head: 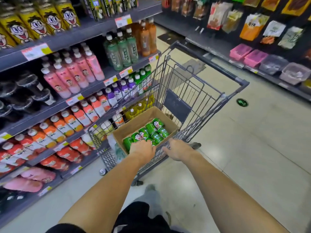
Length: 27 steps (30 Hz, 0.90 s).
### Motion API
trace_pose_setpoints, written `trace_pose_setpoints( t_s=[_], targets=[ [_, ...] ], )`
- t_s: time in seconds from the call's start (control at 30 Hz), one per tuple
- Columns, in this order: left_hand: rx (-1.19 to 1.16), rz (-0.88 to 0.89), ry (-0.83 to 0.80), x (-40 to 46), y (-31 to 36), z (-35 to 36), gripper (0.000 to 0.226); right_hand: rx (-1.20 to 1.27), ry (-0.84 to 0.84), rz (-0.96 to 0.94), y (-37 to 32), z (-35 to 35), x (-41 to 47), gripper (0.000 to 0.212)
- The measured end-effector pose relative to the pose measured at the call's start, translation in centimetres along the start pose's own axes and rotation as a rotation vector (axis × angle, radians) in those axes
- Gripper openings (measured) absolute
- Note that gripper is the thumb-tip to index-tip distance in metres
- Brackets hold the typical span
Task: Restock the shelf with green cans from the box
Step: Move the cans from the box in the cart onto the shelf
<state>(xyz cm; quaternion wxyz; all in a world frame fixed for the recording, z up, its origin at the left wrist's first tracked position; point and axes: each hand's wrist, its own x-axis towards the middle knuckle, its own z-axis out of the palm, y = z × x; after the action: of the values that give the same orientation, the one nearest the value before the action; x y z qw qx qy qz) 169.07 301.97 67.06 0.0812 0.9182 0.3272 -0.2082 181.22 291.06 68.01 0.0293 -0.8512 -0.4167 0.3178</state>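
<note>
Grey shelf [94, 91] runs down the left, packed with bottled drinks; no green cans show on it, so the restocking looks barely begun. The cardboard box [134, 125] in the cart [207, 91] holds the green cans [151, 130] (a good many). The left hand [143, 147] reaches among them, fingers hidden, grip unclear. The right hand [178, 151] rests on the box's near edge, fingers loosely spread.
</note>
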Motion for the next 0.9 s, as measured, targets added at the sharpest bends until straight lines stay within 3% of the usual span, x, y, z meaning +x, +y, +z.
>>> trace_pose_setpoints(
  t_s=[0.43, 0.9],
  targets=[
    [-0.141, -0.138, -0.169, 12.3, 1.0, 1.2, 0.048, -0.060, -0.157, 0.009, 3.2, -5.1, 12.9, 0.052],
    [-0.312, -0.249, -0.305, 22.8, -1.4, 3.9, 0.046, -0.056, -0.439, 0.066, 4.3, -0.5, 26.9, 0.048]
  ],
)
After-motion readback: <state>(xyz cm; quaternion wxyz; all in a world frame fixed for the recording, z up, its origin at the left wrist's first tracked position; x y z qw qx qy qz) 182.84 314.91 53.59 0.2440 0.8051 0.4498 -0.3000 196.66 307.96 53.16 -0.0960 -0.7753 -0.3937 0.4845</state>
